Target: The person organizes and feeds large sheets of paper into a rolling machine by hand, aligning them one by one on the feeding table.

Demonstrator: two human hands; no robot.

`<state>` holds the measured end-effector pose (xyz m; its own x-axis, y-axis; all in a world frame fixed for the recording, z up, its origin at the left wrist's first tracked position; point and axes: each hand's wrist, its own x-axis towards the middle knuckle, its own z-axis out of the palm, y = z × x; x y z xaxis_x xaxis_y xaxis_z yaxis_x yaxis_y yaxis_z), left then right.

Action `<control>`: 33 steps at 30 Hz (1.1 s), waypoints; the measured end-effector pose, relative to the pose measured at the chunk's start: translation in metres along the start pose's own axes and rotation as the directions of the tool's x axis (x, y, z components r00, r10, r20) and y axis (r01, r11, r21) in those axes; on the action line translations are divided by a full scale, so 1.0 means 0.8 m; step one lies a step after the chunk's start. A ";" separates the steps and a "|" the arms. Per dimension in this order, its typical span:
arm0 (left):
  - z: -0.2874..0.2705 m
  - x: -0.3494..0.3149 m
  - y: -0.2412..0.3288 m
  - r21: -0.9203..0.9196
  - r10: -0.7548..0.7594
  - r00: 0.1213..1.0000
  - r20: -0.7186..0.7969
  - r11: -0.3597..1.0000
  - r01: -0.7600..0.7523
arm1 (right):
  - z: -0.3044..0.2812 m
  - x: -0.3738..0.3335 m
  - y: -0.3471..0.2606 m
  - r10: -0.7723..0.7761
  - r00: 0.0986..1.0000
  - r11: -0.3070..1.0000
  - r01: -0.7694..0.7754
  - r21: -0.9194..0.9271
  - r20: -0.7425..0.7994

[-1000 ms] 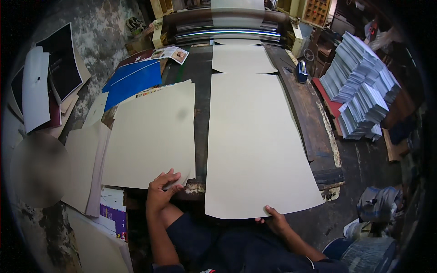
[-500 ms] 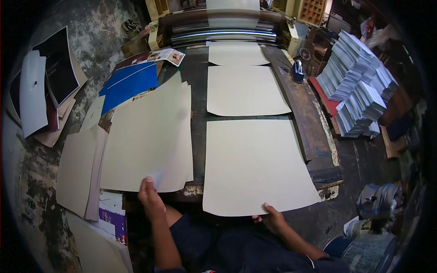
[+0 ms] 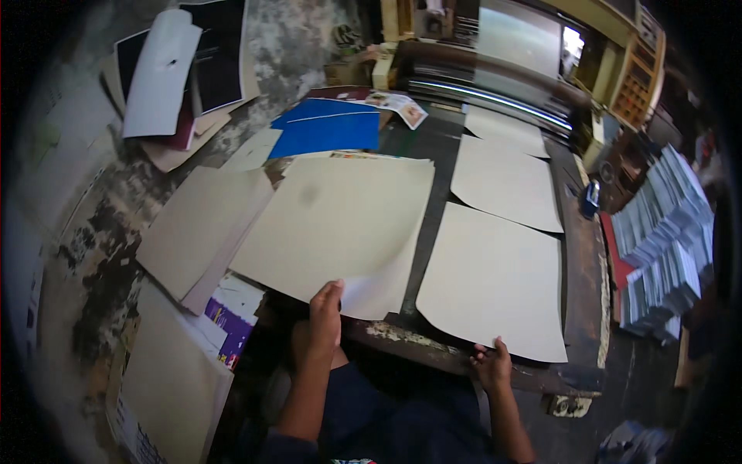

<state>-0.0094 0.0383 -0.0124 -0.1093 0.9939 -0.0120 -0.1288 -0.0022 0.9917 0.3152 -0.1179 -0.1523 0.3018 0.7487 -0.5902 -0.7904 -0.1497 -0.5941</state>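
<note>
My left hand (image 3: 327,313) pinches the near edge of the top sheet on a pile of cream card (image 3: 332,224), and the sheet's near right corner curls up beside my fingers. At the near edge of another cream card sheet (image 3: 495,271), my right hand (image 3: 493,365) is closed, its thumb over the edge and its fingers curled below. Beyond that sheet, a second sheet (image 3: 506,182) and a third sheet (image 3: 506,131) lie in a row up to a roller machine (image 3: 495,89). The far end of the third is close to the rollers.
Left of the pile stands a thick stack of card (image 3: 201,232); more card (image 3: 170,371) is below it. Blue sheets (image 3: 332,127) lie behind the pile. Bundled paper stacks (image 3: 665,232) stand at the right. A blue tape dispenser (image 3: 591,199) sits on the table's right side.
My view has turned left and tilted, so everything sits further right. The nearest sheet in the row has slid away from me, and its near edge overhangs the table less. Both hands keep their hold.
</note>
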 end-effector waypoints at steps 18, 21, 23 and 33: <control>0.015 -0.055 0.012 0.223 0.284 0.543 0.790 0.692 -0.687 | 0.016 -0.059 -0.012 -0.219 0.971 0.956 0.233 -0.176 0.096; 0.003 -0.027 0.014 0.329 0.377 0.595 0.710 0.570 -0.753 | 0.017 -0.082 -0.008 -0.096 0.994 0.991 0.100 -0.095 0.045; -0.011 -0.007 0.008 0.390 0.397 0.638 0.660 0.544 -0.743 | -0.013 -0.081 0.010 -0.086 0.995 0.989 0.091 -0.119 0.052; -0.041 0.024 -0.025 0.421 0.091 0.838 0.538 0.832 -0.361 | -0.011 -0.137 0.035 0.044 0.987 0.987 -0.019 -0.157 0.157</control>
<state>-0.0411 0.0538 -0.0364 0.4271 0.8918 0.1490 0.3473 -0.3140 0.8836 0.2643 -0.2095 -0.1092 0.1794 0.8337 -0.5222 -0.7026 -0.2629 -0.6612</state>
